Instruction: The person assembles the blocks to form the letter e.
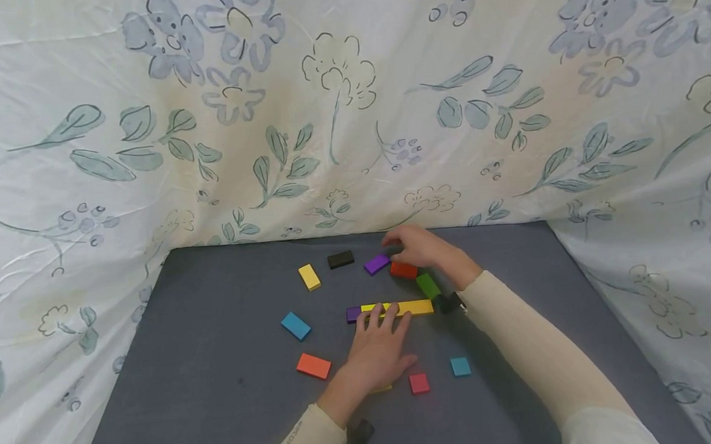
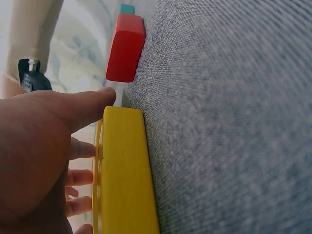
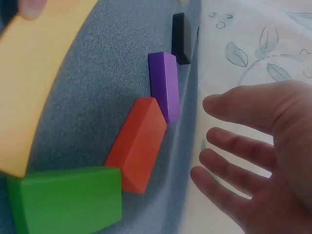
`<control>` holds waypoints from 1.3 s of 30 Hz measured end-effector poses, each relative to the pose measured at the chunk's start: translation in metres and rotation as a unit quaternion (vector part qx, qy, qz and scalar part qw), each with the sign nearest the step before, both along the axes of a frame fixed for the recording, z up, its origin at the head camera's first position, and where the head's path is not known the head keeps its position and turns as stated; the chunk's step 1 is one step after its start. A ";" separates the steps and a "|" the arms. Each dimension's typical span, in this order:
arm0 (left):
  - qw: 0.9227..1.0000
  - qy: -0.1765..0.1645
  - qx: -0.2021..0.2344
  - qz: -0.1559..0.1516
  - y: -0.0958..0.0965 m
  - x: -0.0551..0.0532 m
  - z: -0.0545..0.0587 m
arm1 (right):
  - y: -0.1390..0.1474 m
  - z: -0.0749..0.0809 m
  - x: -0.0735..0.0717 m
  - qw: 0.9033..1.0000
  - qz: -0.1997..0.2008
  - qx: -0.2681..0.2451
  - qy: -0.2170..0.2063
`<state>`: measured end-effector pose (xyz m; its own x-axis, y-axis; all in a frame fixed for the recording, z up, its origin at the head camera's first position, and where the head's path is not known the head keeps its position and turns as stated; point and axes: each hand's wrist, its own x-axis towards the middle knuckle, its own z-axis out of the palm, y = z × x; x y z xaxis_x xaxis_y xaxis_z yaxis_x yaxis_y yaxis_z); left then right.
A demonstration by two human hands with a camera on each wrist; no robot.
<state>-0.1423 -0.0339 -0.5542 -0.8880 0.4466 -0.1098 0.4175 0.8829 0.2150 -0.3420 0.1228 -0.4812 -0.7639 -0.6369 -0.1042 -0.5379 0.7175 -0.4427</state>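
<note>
My left hand (image 1: pixel 379 356) lies palm down with spread fingers, its fingertips on or just over a row made of a purple block (image 1: pixel 353 314), a yellow block (image 1: pixel 369 308) and an orange-yellow block (image 1: pixel 420 306). In the left wrist view a yellow block (image 2: pixel 126 170) lies under the palm, and a red block (image 2: pixel 126 46) stands beyond the thumb. Above a red block (image 3: pixel 139 146) and a purple block (image 3: pixel 165 85), my right hand (image 1: pixel 423 247) hovers with loosely bent fingers and nothing in them. A green block (image 3: pixel 68 200) touches the red one.
Toward the back lie a black block (image 1: pixel 341 259) and a yellow block (image 1: pixel 309 277). A blue block (image 1: pixel 296 326) and an orange block (image 1: pixel 313 366) are on the left, a pink-red block (image 1: pixel 419 383) and a light blue block (image 1: pixel 461 367) in front. Floral cloth (image 1: pixel 353 182) hangs around the grey table (image 1: pixel 207 391).
</note>
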 end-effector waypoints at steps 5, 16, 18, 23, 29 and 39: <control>1.000 0.006 -0.002 -0.003 0.000 0.000 0.000 | -0.006 -0.001 -0.003 1.000 0.014 0.000 -0.004; 1.000 0.011 -0.005 0.000 0.001 0.001 -0.001 | -0.016 -0.014 -0.011 0.999 0.025 0.022 -0.005; 1.000 0.010 -0.003 -0.001 0.001 0.001 -0.002 | -0.019 -0.017 -0.011 0.999 0.027 0.020 -0.005; 1.000 0.007 -0.002 -0.003 0.001 0.000 -0.004 | -0.022 -0.025 -0.011 0.999 0.037 0.024 -0.008; 1.000 0.006 -0.006 -0.003 0.001 0.000 -0.003 | -0.024 -0.029 -0.010 0.999 0.030 0.034 -0.019; 1.000 0.013 -0.006 -0.004 0.000 0.000 -0.005 | -0.027 -0.033 -0.011 0.999 0.028 0.025 -0.010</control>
